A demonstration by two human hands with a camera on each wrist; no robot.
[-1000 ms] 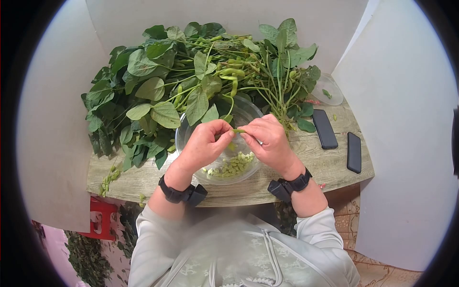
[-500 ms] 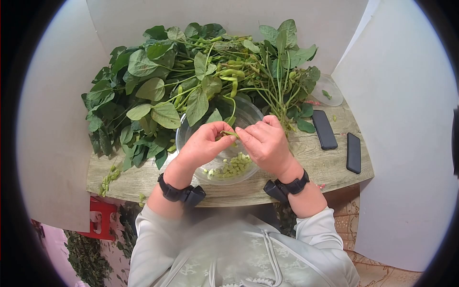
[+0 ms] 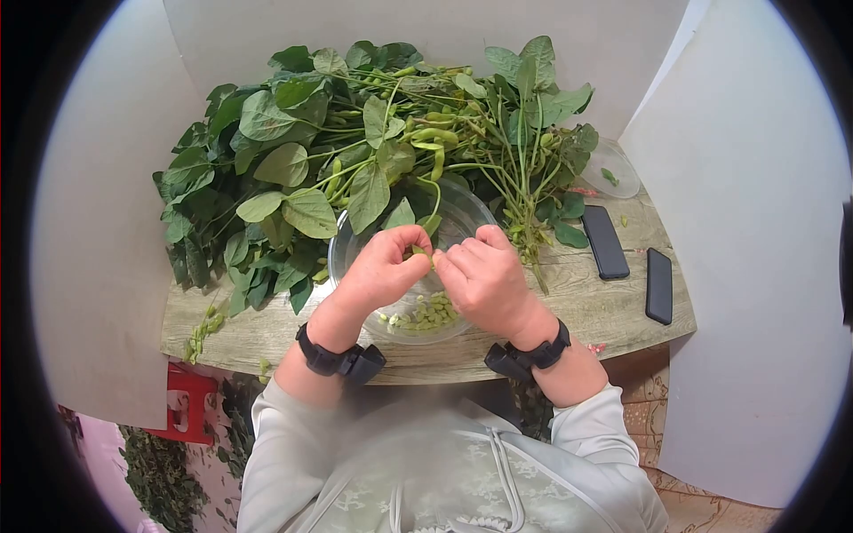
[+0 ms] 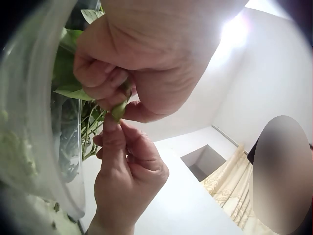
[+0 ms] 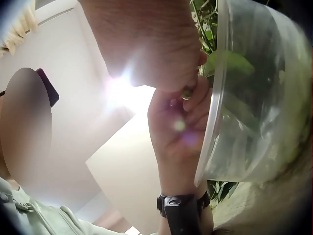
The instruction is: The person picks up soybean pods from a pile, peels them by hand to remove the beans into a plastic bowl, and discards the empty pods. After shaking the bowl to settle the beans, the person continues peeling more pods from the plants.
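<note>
A green soybean pod (image 4: pixel 119 110) is pinched between both hands, above a clear plastic bowl (image 3: pixel 334 266). My left hand (image 3: pixel 384 266) holds the pod with thumb and curled fingers. At its other end, my right hand (image 3: pixel 490 277) pinches it between thumb and forefinger, fingertips meeting those of the left. Fingers cover most of the pod in the head view. Loose pale green beans (image 3: pixel 432 311) lie in the bottom of the bowl, partly hidden under the right hand.
A big heap of leafy soybean stalks (image 3: pixel 302 160) with pods covers the table's back. Two black phone-like slabs (image 3: pixel 606 242) lie at the right, near a clear lid (image 3: pixel 622 182). Pod scraps (image 3: pixel 206 333) lie at the left front. White panels (image 3: pixel 746 266) surround the table.
My right hand has shifted slightly left and turned, its knuckles more over the pod. The pod, seen lying between the fingertips before, is now mostly covered. The left hand has barely moved.
</note>
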